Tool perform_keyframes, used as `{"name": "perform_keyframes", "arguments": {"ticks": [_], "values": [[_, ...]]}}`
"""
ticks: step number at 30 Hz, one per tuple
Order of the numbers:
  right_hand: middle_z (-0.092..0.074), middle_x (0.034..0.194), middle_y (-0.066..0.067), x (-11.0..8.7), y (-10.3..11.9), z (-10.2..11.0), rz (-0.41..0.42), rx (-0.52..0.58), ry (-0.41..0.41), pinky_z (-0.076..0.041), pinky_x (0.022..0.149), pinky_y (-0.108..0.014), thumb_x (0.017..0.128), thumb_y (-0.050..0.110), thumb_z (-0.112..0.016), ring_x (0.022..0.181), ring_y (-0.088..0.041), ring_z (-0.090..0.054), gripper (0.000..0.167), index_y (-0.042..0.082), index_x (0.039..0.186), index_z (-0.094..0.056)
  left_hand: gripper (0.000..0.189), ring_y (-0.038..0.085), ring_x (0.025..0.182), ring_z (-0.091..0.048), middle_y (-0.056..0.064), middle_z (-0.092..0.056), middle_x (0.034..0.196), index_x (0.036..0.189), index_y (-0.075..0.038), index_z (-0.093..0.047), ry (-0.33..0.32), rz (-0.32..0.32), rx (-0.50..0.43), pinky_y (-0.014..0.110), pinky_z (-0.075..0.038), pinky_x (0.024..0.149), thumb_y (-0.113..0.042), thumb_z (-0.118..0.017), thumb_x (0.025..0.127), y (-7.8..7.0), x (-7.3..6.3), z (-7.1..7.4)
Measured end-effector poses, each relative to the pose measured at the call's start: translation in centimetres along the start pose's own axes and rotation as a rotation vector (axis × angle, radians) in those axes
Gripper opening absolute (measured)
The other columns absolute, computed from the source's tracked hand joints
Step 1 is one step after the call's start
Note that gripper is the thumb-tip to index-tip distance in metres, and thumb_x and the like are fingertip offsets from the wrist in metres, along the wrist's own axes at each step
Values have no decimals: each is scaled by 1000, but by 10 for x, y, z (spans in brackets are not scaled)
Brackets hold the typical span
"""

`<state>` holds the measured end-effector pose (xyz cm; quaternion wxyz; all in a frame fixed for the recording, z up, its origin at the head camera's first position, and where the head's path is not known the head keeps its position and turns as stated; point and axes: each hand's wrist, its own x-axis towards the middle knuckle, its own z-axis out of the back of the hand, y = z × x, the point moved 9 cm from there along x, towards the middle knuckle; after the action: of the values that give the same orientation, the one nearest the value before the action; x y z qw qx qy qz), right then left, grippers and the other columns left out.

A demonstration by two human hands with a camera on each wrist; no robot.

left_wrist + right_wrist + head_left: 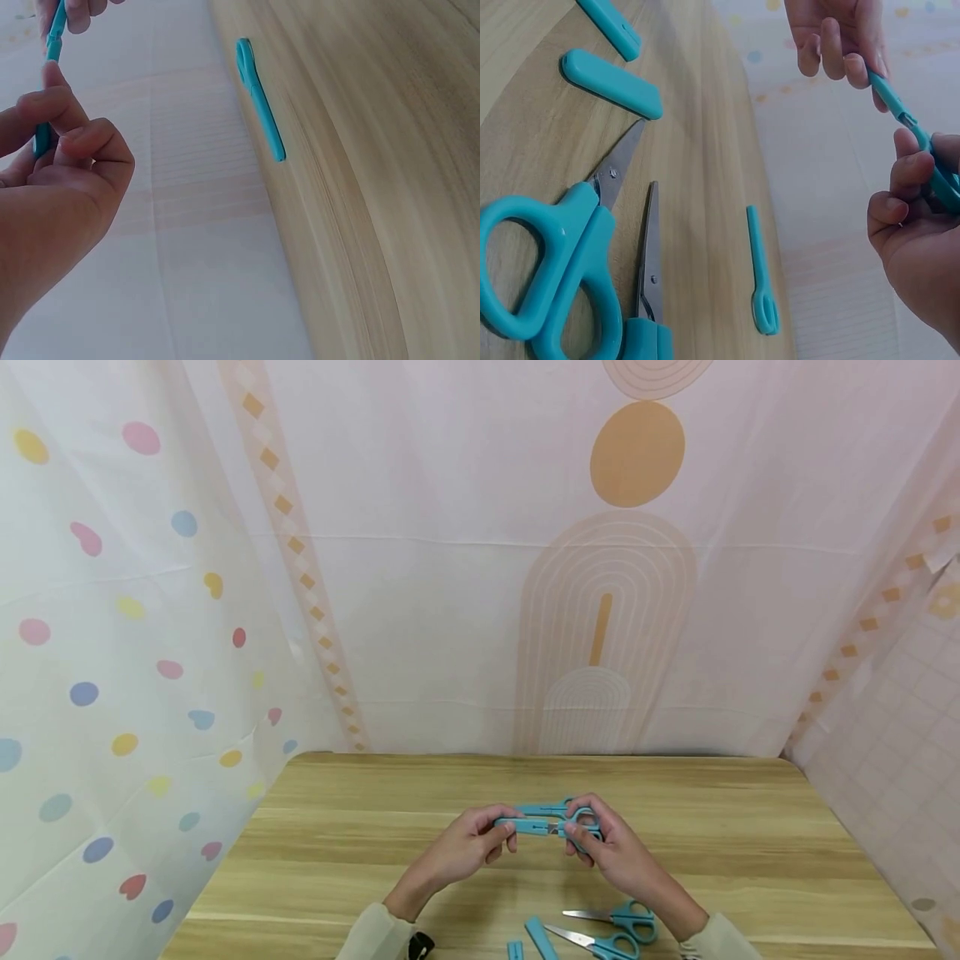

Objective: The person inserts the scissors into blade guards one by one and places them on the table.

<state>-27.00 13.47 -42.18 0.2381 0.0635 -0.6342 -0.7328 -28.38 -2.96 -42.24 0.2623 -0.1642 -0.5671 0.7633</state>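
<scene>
My left hand [467, 845] pinches the turquoise blade cover [528, 827] of a pair of scissors between thumb and fingers. The handles of those scissors [587, 817] are gripped by my right hand [618, 852]. A short strip of metal blade shows between cover and handles. Held level, the scissors are above the table in both wrist views. A second pair of turquoise scissors, its blades covered [266, 124], lies on the table behind the hands.
Nearer the front lie two uncovered turquoise scissors [630, 920] [577, 247], blades pointing left. Beside them are two loose blade covers [611, 84] [515, 950]. The wooden table [300, 860] meets a patterned curtain [450, 610] at its back edge.
</scene>
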Motion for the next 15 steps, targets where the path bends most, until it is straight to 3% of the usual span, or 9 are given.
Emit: {"name": "perform_keyframes", "arguments": {"ticks": [15], "values": [[-57,81,-27,0,3,-4,51,21,10,-40,52,-23,105,13,-48,61,-10,-46,23,-7,114,-41,26,3,58,-38,9,-62,91,122,-2,-63,-4,-8,-2,17,-31,51,-12,-47,105,-3,-2,1]]}}
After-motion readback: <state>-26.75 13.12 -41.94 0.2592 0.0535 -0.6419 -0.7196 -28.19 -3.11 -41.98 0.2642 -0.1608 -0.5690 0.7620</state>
